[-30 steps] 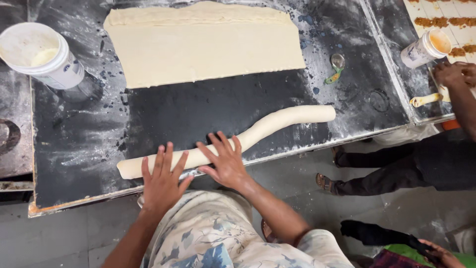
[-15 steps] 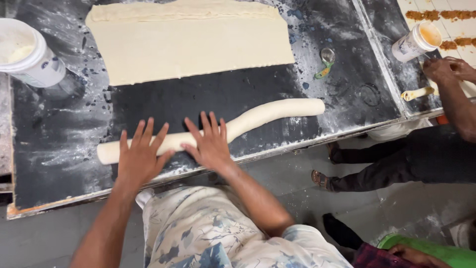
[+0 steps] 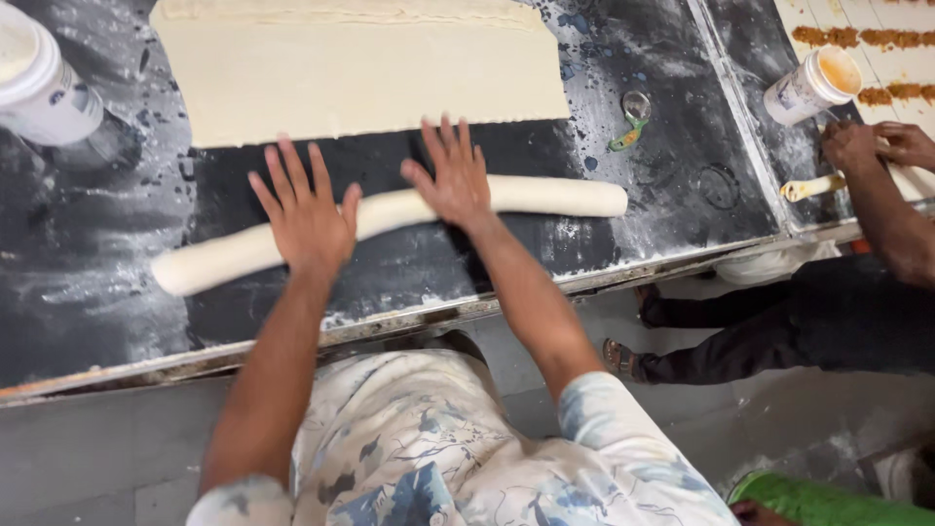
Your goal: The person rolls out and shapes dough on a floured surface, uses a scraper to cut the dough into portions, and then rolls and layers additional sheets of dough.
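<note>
A long pale roll of dough [image 3: 545,195] lies across the dark, floury work table [image 3: 88,302]. My left hand [image 3: 307,209] presses flat on the roll's left part, fingers spread. My right hand [image 3: 451,177] lies flat on its middle, fingers spread toward the far side. Neither hand grips anything. Just beyond the roll lies a wide flat sheet of dough [image 3: 360,73].
A white tub [image 3: 44,83] stands at the table's far left. A small metal ring with a green tag [image 3: 633,122] lies right of the sheet. At the right, another person's hands [image 3: 872,146] work near a white cup of orange paste [image 3: 813,86] and a strip of dough.
Both hands have rolled the dough roll away from the table's front edge toward the flat sheet. The roll now lies straighter and further from me.
</note>
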